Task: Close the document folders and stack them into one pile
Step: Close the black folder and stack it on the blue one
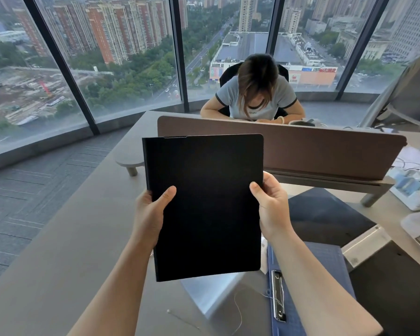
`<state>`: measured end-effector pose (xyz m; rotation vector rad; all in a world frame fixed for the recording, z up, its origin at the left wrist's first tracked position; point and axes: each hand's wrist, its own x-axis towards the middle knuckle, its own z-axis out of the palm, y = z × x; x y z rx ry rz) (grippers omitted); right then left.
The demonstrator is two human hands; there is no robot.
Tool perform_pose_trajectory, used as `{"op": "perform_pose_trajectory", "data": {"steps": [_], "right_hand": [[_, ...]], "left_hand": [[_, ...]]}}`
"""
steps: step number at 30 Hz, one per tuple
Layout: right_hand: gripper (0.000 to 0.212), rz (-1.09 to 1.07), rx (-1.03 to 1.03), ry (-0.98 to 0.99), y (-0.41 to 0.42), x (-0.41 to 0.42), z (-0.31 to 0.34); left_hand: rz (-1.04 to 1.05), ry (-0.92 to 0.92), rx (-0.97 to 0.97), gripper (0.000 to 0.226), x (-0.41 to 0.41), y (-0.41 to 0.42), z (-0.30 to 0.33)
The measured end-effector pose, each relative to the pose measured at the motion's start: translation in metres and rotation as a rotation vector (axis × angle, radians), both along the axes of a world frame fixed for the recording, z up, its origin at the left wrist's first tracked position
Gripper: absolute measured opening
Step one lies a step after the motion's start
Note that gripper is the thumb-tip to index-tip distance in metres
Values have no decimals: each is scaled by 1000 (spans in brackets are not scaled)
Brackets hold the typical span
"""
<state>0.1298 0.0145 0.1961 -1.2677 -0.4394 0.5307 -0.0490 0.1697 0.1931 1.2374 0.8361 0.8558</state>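
Observation:
A closed black folder is held up in the air above the desk, tilted toward me. My left hand grips its left spine edge, thumb on the cover. My right hand grips its right edge. Under it on the desk lies an open blue folder with a metal clip on its inner face. An open black folder with a white label strip lies to the right, and another dark panel sits at the lower right.
A brown divider screen crosses the grey desk; a person sits behind it, head bowed. White devices and cables crowd the right side. A thin white cord lies near the front. Windows stand on the left.

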Motion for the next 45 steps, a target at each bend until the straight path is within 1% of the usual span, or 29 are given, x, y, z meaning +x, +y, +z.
{"op": "perform_pose_trajectory", "data": {"steps": [2,5,9,12,17,21,24,26,28,29,34,39,42,45], "right_hand": [[26,-76,-64,-36,-3,5,-8],[25,-133,-141,-63,-13,13,-18],[25,-196,-205,-49,-40,21,-28],[29,-283,-307,-71,-65,31,-44],[30,-389,-435,-17,-118,45,-73],[29,-420,-533,78,-161,56,-100],[30,-434,-584,116,-186,62,-113],[31,-447,-631,139,-200,66,-121],[41,-449,-705,149,-214,72,-130],[43,-445,-739,150,-219,75,-135],[43,-418,-866,177,-237,88,-156],[38,-366,-940,162,-240,97,-166],[39,-347,-983,147,-241,100,-173],[42,-322,-1032,148,-242,103,-178]], "left_hand": [[-24,7,-84,9,5,-4,-4],[-73,24,-179,14,16,-14,-12],[-132,60,-250,18,35,-37,-28],[-169,111,-301,21,52,-59,-48],[-254,201,-361,26,79,-103,-87],[-267,306,-377,10,96,-139,-118],[-291,362,-387,11,107,-163,-139],[-303,396,-385,16,113,-176,-147],[-335,449,-374,16,118,-189,-153],[-350,471,-368,16,121,-194,-157],[-361,633,-275,25,134,-212,-168],[-358,725,-178,27,140,-221,-171],[-364,781,-119,38,142,-223,-173],[-353,811,-123,47,144,-226,-176]]}}
